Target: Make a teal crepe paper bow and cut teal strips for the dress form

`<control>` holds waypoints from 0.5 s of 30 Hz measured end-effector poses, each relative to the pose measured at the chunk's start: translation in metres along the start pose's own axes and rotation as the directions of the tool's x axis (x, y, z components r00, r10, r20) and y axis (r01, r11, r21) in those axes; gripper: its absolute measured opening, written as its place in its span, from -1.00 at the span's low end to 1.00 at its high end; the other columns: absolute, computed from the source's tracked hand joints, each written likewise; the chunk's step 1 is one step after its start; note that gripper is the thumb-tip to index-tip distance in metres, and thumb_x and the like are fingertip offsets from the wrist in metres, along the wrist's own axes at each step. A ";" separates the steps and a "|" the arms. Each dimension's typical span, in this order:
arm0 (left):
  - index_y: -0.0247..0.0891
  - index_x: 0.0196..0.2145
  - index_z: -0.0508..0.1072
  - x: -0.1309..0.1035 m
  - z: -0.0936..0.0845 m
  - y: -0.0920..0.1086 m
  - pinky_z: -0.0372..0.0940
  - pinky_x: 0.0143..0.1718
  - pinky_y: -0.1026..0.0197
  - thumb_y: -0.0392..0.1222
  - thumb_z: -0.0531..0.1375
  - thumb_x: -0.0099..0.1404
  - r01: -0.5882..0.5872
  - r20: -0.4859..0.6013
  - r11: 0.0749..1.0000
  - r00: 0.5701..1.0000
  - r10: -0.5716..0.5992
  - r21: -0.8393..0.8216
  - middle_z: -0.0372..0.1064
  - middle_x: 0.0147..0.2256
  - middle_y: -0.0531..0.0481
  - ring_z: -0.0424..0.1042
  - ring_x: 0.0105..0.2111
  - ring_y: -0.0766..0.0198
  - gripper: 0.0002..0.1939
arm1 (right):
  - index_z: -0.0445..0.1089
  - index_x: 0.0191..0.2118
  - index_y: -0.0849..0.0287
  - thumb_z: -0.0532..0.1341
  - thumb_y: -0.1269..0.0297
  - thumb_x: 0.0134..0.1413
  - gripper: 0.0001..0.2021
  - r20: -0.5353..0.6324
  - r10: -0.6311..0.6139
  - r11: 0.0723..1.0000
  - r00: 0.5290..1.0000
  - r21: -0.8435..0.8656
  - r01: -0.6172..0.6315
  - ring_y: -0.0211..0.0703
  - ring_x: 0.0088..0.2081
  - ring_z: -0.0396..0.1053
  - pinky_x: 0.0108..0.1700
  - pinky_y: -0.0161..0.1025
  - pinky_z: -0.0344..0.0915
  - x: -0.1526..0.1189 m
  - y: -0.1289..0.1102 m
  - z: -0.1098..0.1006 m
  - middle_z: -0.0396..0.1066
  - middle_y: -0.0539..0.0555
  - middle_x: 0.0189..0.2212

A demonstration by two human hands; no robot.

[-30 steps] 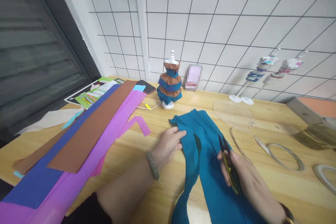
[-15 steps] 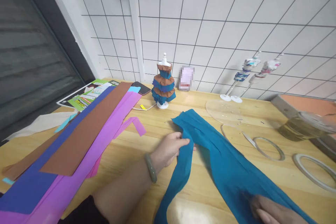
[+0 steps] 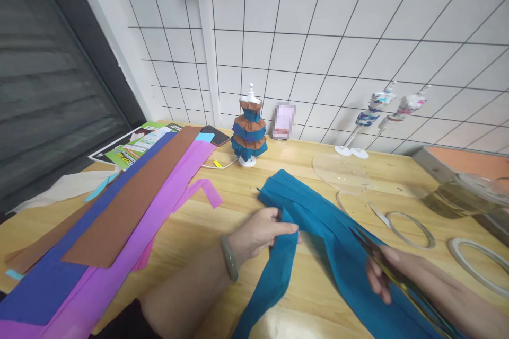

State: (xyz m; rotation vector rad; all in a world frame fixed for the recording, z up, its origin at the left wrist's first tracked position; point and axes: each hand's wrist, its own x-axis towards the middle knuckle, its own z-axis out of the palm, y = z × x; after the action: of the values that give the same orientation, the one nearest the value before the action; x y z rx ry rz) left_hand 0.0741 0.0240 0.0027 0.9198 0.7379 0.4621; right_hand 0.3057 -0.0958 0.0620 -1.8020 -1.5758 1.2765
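Between its thumb and fingers, my left hand (image 3: 260, 233) pinches a narrow teal crepe paper strip (image 3: 272, 275), which hangs down toward the near edge of the view. Beside it a wider, folded teal crepe paper sheet (image 3: 306, 204) runs diagonally across the table to the lower right. My right hand (image 3: 401, 270), over this sheet, grips a pair of gold-toned scissors (image 3: 365, 241). Their slim blades point up and left, toward the left hand; motion blurs them slightly, and I cannot tell how far apart they are.
Brown, blue and purple crepe strips (image 3: 135, 206) lie at left on printed sheets (image 3: 127, 151). A small dress form (image 3: 249, 132) in ruffled paper stands at the back. Two slimmer forms (image 3: 368, 116), tape rings (image 3: 413, 228) and a large tape roll (image 3: 457, 196) are at right.
The right hand has come further into view and up, and the scissors now show clearly. My left hand, still pinching the strip, has shifted slightly right and down.
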 end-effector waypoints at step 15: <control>-0.29 -0.63 0.27 0.010 -0.020 0.009 0.26 -0.56 0.29 -0.06 0.18 0.04 -0.056 -0.238 0.959 0.963 0.125 0.276 0.25 -0.66 0.05 0.32 -0.63 0.33 -0.73 | 0.38 -0.47 0.21 0.09 0.00 0.06 -0.64 -0.247 0.018 0.680 0.969 0.714 0.169 -0.06 -0.20 0.43 -0.15 -0.15 0.35 0.120 -0.009 0.044 0.48 0.18 -0.25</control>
State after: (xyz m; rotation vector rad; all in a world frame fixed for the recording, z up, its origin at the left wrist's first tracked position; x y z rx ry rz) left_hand 0.0654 0.0463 -0.0010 1.1648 1.0119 0.5781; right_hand 0.2560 0.0074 0.0058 -1.2749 -0.7962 1.3289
